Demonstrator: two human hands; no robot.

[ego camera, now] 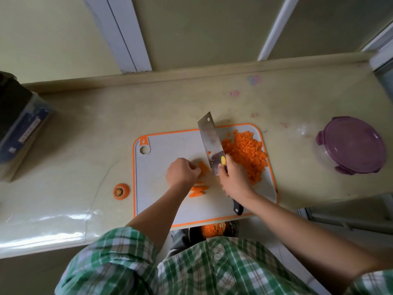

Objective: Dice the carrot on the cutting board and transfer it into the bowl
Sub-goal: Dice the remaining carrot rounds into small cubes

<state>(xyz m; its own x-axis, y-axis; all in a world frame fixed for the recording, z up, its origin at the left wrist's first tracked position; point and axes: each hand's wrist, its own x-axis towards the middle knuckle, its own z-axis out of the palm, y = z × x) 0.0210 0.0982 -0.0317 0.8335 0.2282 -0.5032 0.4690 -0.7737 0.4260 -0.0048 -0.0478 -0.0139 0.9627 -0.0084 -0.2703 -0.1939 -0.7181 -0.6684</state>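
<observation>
A grey cutting board [168, 145] with an orange rim lies on the counter. A heap of diced carrot [246, 154] covers its right part. My left hand [181, 172] has curled fingers holding down carrot strips [203, 168] at the board's middle. More carrot strips [197, 190] lie just below my left wrist. My right hand [235, 177] grips the black handle of a cleaver [209, 139], whose blade stands right beside the held strips. The bowl [350, 145] with a purple lid sits on the counter to the right.
A cut carrot top [121, 191] lies on the counter left of the board. A dark box with a blue label [19, 126] stands at the far left. Below the counter edge, orange carrot scraps [212, 228] show in a dark bin.
</observation>
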